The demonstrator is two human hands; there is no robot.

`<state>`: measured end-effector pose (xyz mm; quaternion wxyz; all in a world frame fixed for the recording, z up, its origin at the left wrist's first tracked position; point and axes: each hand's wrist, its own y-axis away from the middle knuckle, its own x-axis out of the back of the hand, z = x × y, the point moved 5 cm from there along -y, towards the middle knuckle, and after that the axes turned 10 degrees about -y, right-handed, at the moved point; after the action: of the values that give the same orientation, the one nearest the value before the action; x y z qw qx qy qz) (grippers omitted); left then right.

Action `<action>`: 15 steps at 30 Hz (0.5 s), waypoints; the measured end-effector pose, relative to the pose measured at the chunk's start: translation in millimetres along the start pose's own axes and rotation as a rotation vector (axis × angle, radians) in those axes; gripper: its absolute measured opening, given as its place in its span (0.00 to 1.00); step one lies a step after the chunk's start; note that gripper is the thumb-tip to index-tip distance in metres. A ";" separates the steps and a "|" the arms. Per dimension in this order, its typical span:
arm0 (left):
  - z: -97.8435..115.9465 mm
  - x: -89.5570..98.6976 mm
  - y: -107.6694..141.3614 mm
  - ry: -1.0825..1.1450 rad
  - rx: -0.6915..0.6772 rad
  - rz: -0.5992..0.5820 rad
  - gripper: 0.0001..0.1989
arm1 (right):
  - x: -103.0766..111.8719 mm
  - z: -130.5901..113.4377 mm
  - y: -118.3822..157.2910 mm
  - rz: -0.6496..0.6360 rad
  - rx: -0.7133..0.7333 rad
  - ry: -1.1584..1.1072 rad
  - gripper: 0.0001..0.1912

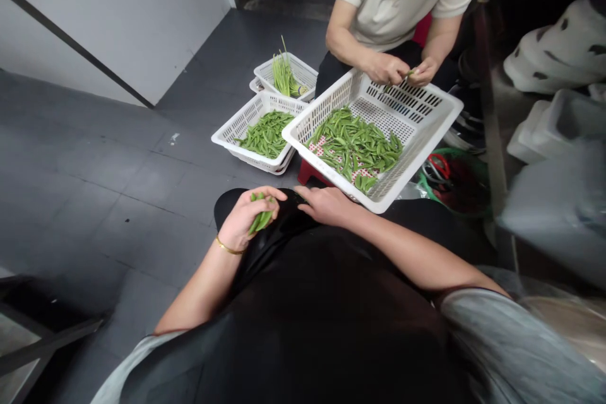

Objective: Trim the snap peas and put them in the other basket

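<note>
Head view: left hand (247, 214) curled around green pods (262, 221).
The right hand (326, 206), thumb and forefinger parted, is nearer the large basket (416, 153) lying just beyond.

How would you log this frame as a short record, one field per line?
left hand: curled around several flat green pods; thin gold-coloured bracelet at its wrist
right hand: open, beside the left hand, no pod visible in it
containers: large rectangular white perforated plastic basket with loose green pods; smaller rectangular white plastic basket also with pods; white plastic basket behind it with long thin green stalks
co-worker: cream short-sleeved shirt; hands above the large basket, holding a small green piece
floor: dark grey tiles
</note>
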<state>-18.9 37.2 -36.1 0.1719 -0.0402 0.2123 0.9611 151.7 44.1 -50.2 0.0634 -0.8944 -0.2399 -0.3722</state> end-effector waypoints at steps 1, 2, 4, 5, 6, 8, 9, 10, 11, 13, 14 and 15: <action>0.4 2.5 -1.4 0.090 -0.010 -0.003 0.07 | 2.6 6.9 -2.1 0.016 -0.045 -0.183 0.16; 0.0 4.3 -2.8 0.185 -0.012 -0.009 0.05 | 6.0 14.5 -4.3 0.046 -0.098 -0.412 0.14; -3.1 3.3 -5.9 0.356 0.000 -0.031 0.05 | 12.2 26.8 -8.7 0.136 -0.187 -0.934 0.11; -5.5 -0.2 -7.4 0.419 0.014 -0.044 0.06 | 13.6 29.8 -10.9 0.175 -0.225 -1.177 0.11; -8.4 -5.3 -9.0 0.462 0.032 -0.057 0.07 | 13.5 30.7 -12.8 0.203 -0.262 -1.379 0.10; -14.1 -17.3 -11.8 0.487 0.059 -0.066 0.08 | 11.9 29.1 -14.9 0.264 -0.332 -1.623 0.08; -16.1 -22.8 -13.0 0.477 0.062 -0.066 0.09 | 10.9 27.5 -14.9 0.291 -0.357 -1.679 0.07; -17.3 -27.5 -14.0 0.453 0.057 -0.069 0.11 | 10.2 25.8 -14.3 0.312 -0.366 -1.707 0.07; -17.7 -31.3 -14.8 0.417 0.047 -0.077 0.14 | 10.2 24.2 -13.3 0.330 -0.357 -1.716 0.07; -17.4 -36.6 -15.3 0.301 0.039 -0.093 0.21 | 10.9 21.0 -10.8 0.337 -0.306 -1.704 0.07; -17.2 -37.8 -15.3 0.214 0.042 -0.079 0.23 | 10.8 19.4 -9.5 0.331 -0.280 -1.687 0.08; -16.6 -38.1 -15.2 0.104 0.040 -0.039 0.24 | 10.2 17.9 -8.3 0.330 -0.259 -1.663 0.09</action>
<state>22.1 31.1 -51.5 0.1800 -0.0909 0.2395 0.9497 165.3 60.5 -56.4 -0.1823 -0.9003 -0.0311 0.3941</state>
